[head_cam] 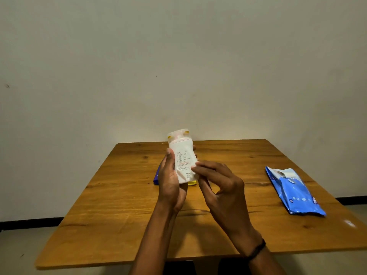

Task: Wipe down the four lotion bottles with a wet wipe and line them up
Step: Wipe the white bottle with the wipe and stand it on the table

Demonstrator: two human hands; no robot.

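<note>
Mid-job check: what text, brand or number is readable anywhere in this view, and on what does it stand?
On the white bottle gripped by the left hand: a back label of fine print, too small to read.
On the blue wipes pack: white letters at its near edge, possibly "me", turned sideways and cut off; not certain.
On the blue thing and yellow thing behind the hands: no text visible.

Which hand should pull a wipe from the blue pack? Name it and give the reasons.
Probably the right hand. The blue pack lies on the right side of the table, nearer that hand, whose fingertips only touch the white bottle. The left hand grips the bottle upright, so it is busy.
</note>
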